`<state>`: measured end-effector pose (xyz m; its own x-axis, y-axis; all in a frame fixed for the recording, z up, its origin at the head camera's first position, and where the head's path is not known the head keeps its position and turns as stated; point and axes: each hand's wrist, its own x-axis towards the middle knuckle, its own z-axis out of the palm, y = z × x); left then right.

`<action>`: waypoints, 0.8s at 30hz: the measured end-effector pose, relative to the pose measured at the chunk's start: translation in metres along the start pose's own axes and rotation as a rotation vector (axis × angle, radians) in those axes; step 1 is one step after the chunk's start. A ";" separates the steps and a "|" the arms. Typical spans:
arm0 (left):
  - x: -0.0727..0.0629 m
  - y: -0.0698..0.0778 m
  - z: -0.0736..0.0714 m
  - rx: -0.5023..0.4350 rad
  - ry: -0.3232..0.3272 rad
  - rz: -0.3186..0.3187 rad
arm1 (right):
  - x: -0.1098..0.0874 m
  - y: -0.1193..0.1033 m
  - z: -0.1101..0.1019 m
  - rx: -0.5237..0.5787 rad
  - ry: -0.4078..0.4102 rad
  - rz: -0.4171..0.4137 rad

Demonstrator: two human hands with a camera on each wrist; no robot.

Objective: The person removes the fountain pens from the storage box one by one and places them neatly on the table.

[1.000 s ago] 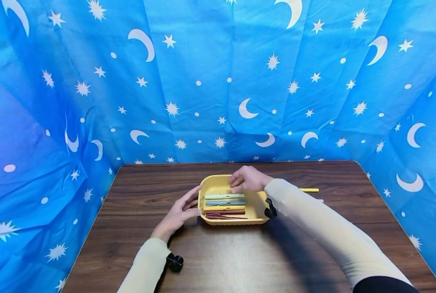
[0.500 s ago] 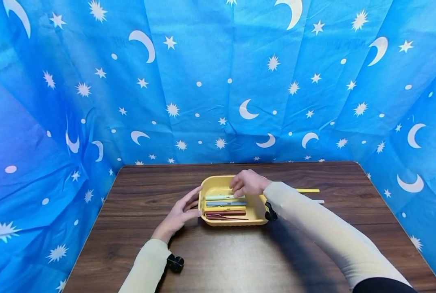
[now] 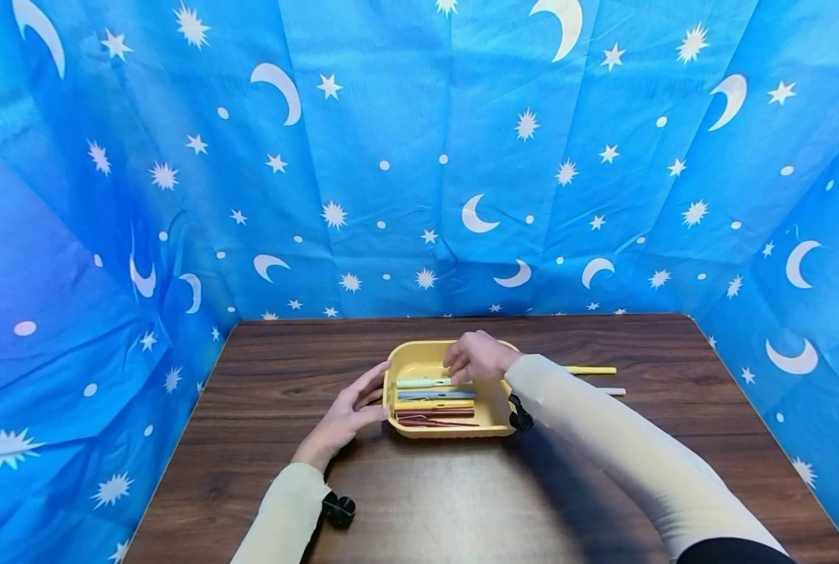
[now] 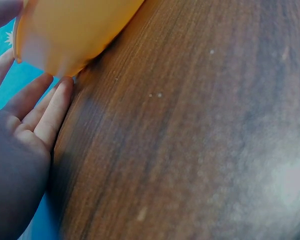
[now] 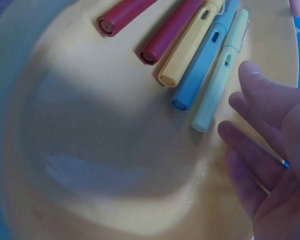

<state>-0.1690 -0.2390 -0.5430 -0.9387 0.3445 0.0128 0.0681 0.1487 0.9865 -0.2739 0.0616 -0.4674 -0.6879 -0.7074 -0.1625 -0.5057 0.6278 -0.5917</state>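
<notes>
A yellow plastic box (image 3: 454, 432) stands on the table. Inside it, pens lie side by side: a mint green pen (image 5: 216, 90), a blue pen (image 5: 202, 70), a yellow pen (image 5: 186, 54) and two dark red pens (image 5: 162, 42). My left hand (image 3: 345, 413) spans the box's left end, its extended fingers (image 4: 55, 107) touching the outer wall. Over the back part of the box is my right hand (image 3: 482, 356); its loosely bent fingers (image 5: 262, 82) are beside the mint pen, with a gap visible and nothing between them.
To the right of the box, partly behind the right forearm, lie a thin yellow item (image 3: 594, 370) and a white one (image 3: 614, 392). A blue star-and-moon cloth (image 3: 405, 157) surrounds the wooden table (image 3: 271, 352) at the back and sides.
My right hand has come down slightly and nearer to me, towards the mint pen. The left hand keeps its place at the box's end. The head view has tilted a little.
</notes>
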 end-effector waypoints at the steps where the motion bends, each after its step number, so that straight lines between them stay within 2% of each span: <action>1: 0.000 0.000 0.000 -0.002 -0.002 0.000 | 0.000 0.000 0.001 -0.005 0.001 0.006; 11: -0.002 0.002 0.001 -0.020 -0.013 0.000 | 0.003 0.003 0.005 0.016 0.003 0.021; 24: -0.001 0.001 0.000 -0.010 -0.011 0.006 | 0.003 0.002 0.010 -0.022 0.018 0.031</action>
<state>-0.1680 -0.2392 -0.5423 -0.9346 0.3552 0.0167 0.0700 0.1377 0.9880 -0.2719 0.0574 -0.4776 -0.7123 -0.6819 -0.1663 -0.4952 0.6562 -0.5694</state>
